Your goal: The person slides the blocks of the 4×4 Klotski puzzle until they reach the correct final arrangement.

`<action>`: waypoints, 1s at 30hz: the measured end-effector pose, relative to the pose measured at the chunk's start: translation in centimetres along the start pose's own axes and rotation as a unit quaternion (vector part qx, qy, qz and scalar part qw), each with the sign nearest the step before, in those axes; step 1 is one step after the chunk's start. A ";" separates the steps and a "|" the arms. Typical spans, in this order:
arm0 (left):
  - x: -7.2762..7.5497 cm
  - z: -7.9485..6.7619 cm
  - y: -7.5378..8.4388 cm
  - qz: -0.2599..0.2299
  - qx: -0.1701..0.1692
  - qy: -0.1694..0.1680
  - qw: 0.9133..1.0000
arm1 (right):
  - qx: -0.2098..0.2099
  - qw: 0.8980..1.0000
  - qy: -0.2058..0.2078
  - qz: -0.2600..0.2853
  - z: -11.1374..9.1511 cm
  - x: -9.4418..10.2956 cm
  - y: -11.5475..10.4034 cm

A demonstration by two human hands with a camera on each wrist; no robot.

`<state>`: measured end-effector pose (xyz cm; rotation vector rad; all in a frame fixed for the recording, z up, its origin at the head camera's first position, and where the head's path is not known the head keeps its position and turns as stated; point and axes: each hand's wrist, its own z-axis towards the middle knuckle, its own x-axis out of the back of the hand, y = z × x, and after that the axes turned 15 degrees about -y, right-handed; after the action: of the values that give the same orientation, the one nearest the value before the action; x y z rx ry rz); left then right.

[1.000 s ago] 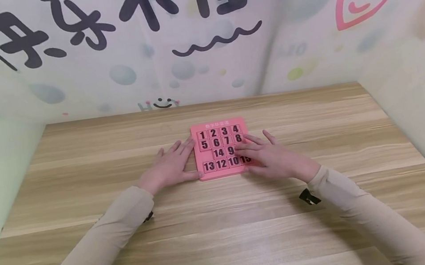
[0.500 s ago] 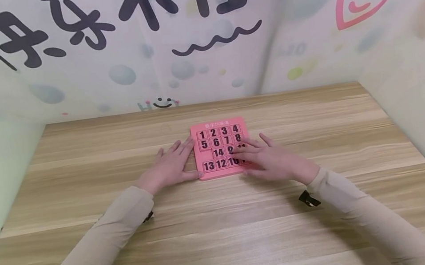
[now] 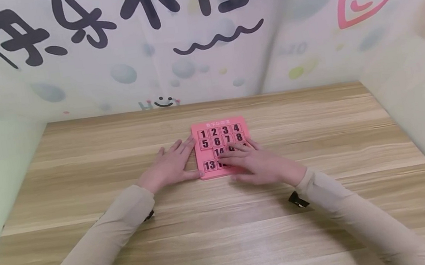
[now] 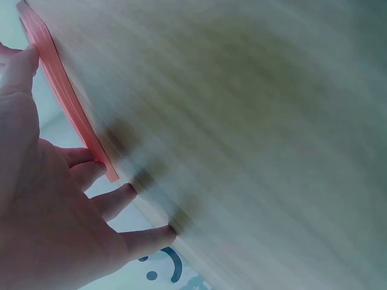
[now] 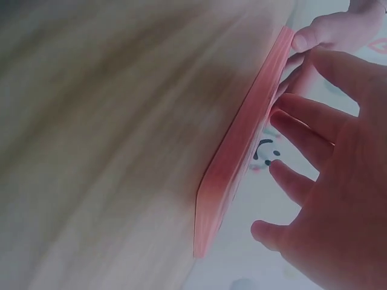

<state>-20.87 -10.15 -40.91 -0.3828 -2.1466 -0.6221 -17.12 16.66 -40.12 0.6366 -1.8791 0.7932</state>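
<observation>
A pink number slide puzzle [image 3: 207, 154] lies flat on the table. The top rows of tiles read 1 to 4 and 5 to 8; at the left of the third row is a vacant slot, with 14 beside it. My left hand [image 3: 168, 167] touches the puzzle's left edge with thumb and fingers spread; the left wrist view shows them along the pink side [image 4: 63, 90]. Over the lower right tiles lies my right hand [image 3: 259, 164], its fingers extended and hiding several numbers. In the right wrist view its fingertips [image 5: 279, 118] are at the puzzle's upper face; exact contact is unclear.
The wood-grain table [image 3: 226, 238] extends around the puzzle. Behind it stands a white wall [image 3: 89, 86] with black lettering and a pink heart. Pale side walls border the table left and right. Both sleeves are beige, with a black wrist device [image 3: 299, 199] below the right one.
My right hand has slid left across the lower tiles, from the right column toward 14 and 12. The left hand keeps its place. The tiles that can be seen look unchanged.
</observation>
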 end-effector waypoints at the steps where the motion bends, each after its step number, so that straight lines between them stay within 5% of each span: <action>1: 0.0 0.0 0.0 0.000 0.000 0.000 1.000 | 0.002 1.000 -0.003 0.000 0.1 0.0 -0.1; 21: 0.3 -0.3 0.2 -0.007 -0.002 0.000 1.000 | -0.010 1.000 -0.024 0.013 2.2 0.4 -1.3; 30: 0.3 -0.3 0.2 -0.002 -0.005 0.004 1.000 | -0.077 0.997 0.021 0.006 -0.2 0.8 0.4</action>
<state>-20.72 -10.10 -40.49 -0.3797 -2.1381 -0.6352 -17.57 16.98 -39.42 0.5088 -1.8856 0.6574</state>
